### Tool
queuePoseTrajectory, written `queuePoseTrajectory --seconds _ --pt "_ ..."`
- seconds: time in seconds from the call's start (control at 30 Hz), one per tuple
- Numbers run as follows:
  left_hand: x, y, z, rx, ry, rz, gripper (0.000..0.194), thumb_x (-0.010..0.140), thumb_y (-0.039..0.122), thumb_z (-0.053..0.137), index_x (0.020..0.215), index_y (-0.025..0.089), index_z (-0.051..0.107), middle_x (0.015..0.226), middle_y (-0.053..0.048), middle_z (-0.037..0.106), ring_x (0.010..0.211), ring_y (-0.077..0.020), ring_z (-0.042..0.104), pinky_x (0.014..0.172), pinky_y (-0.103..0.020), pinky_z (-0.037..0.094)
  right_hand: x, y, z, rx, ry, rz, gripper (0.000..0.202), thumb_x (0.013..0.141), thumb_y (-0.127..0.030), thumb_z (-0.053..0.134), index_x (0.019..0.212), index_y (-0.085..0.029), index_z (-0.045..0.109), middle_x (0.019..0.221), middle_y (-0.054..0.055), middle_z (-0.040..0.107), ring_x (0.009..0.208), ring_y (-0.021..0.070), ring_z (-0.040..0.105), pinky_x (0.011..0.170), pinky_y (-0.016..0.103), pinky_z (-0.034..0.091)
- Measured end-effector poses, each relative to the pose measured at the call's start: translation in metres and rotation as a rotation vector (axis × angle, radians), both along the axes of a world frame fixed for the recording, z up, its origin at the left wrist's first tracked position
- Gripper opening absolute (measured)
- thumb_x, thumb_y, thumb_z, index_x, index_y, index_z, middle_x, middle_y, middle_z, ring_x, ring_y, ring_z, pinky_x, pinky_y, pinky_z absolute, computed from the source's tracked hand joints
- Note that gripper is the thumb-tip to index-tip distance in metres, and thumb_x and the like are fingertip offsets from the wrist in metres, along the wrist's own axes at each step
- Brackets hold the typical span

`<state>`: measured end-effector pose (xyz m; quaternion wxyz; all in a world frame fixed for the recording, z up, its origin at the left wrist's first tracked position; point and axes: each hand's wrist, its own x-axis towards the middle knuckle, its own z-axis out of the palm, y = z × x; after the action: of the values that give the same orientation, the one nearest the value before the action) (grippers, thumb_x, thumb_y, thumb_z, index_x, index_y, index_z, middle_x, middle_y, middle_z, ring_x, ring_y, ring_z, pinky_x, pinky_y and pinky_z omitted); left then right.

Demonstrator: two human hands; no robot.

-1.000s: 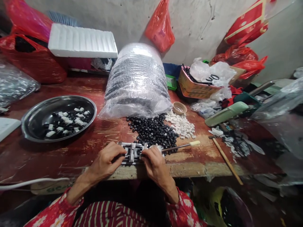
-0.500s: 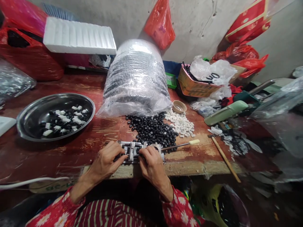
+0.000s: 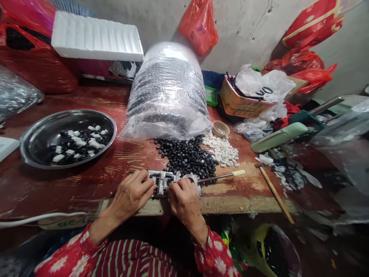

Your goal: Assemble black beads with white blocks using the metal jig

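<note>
Jig (image 3: pixel 162 181): on the table edge (image 3: pixel 230 205), by black parts (image 3: pixel 187 157). My left hand (image 3: pixel 134 191) at one end, right hand (image 3: pixel 184 196) over the other; fingers narrowed, any hold unclear. Step, I judge: two-handed fitting; next calls for steady pressure.

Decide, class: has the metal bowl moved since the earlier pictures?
No, the metal bowl has not visibly moved either way: its gap to the plastic-wrapped bundle looks the same; only the camera's view shifted.

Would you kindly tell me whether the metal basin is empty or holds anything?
Partly filled: black and white pieces lie inside the metal basin, with bare metal around them.
</note>
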<state>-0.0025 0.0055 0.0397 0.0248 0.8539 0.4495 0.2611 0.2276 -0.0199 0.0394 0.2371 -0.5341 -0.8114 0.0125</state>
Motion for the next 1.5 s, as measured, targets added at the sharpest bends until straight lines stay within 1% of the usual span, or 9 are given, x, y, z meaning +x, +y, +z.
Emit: queuePoseTrajectory --seconds 0.23,0.53,0.67,0.8,0.93,1.07,1.23,1.4,1.5 --pt "-0.011 -0.001 -0.006 0.003 0.001 -0.046 0.009 0.103 0.026 0.061 0.102 0.020 0.068 0.102 -0.006 0.058 0.093 -0.0207 0.055 0.082 -0.033 0.045 -0.005 0.000 -0.006 0.012 0.074 -0.050 0.017 0.104 -0.022 0.058 0.091 -0.022 0.068 0.087 0.005 0.059 0.085 0.0232 0.052 0.075 0.035 0.034" --pt "-0.013 -0.006 -0.010 -0.076 -0.178 -0.027 0.015 0.103 0.029 0.064 0.115 0.022 0.069 0.106 -0.005 0.056 0.092 -0.0171 0.059 0.081 -0.029 0.049 0.033 -0.005 0.008 -0.078 0.301 0.160 0.025 0.106 -0.023 0.059 0.131 -0.022 0.064 0.106 0.009 0.067 0.097 0.0241 0.061 0.084 0.035 0.053" --pt "-0.011 -0.005 -0.005 -0.092 -0.225 -0.015 0.020 0.101 0.030 0.065 0.120 0.023 0.067 0.108 -0.005 0.056 0.094 -0.0172 0.060 0.082 -0.029 0.050 0.080 0.007 0.017 0.106 0.178 -0.038 0.021 0.107 -0.027 0.059 0.125 -0.021 0.068 0.115 0.011 0.069 0.108 0.0269 0.061 0.095 0.041 0.052" --pt "-0.010 -0.006 -0.005 -0.109 -0.243 0.002 0.019 0.100 0.027 0.065 0.118 0.023 0.066 0.110 -0.006 0.055 0.098 -0.0185 0.061 0.085 -0.030 0.052 0.148 0.026 0.013 0.197 -0.213 -0.380 0.030 0.108 -0.040 0.056 0.122 -0.019 0.072 0.127 0.017 0.071 0.120 0.0349 0.058 0.106 0.054 0.042" --pt "-0.011 -0.008 -0.008 -0.102 -0.256 0.035 0.028 0.097 0.026 0.065 0.125 0.023 0.063 0.121 -0.009 0.055 0.110 -0.0225 0.060 0.093 -0.035 0.054 0.190 0.016 0.005 0.130 -0.425 -0.419 0.036 0.110 -0.044 0.048 0.108 -0.021 0.076 0.117 0.014 0.075 0.115 0.0341 0.060 0.108 0.056 0.035" --pt "-0.017 -0.010 -0.009 -0.091 -0.226 0.071 0.044 0.097 0.030 0.065 0.138 0.021 0.055 0.137 -0.015 0.057 0.124 -0.0293 0.057 0.107 -0.045 0.050 0.197 -0.028 0.007 -0.066 -0.389 -0.374 0.043 0.109 -0.050 0.044 0.098 -0.026 0.078 0.093 0.010 0.074 0.093 0.0299 0.063 0.088 0.043 0.041" --pt "-0.023 -0.008 -0.017 -0.060 -0.069 0.090 0.065 0.098 0.048 0.066 0.154 0.021 0.045 0.149 -0.016 0.058 0.129 -0.0347 0.054 0.105 -0.050 0.043 0.183 -0.085 0.018 -0.508 -0.006 -0.348 0.050 0.107 -0.062 0.042 0.091 -0.028 0.074 0.083 0.007 0.074 0.074 0.0238 0.065 0.069 0.033 0.039" --pt "-0.022 -0.008 -0.026 -0.014 -0.033 0.098 0.056 0.101 0.048 0.062 0.151 0.024 0.051 0.150 -0.015 0.061 0.131 -0.0348 0.054 0.106 -0.051 0.038 0.163 -0.104 0.020 -1.026 0.390 -0.270 0.071 0.093 -0.090 0.038 0.068 -0.024 0.044 0.058 -0.005 0.038 0.054 0.0128 0.037 0.054 0.027 0.029" --pt "-0.020 -0.008 -0.024 -0.024 -0.061 0.099 0.047 0.103 0.043 0.060 0.147 0.027 0.056 0.148 -0.012 0.061 0.131 -0.0330 0.055 0.105 -0.050 0.038 0.159 -0.104 0.016 -1.179 0.512 -0.247 0.074 0.089 -0.096 0.036 0.074 -0.024 0.044 0.058 -0.008 0.031 0.054 0.0111 0.029 0.050 0.025 0.024"
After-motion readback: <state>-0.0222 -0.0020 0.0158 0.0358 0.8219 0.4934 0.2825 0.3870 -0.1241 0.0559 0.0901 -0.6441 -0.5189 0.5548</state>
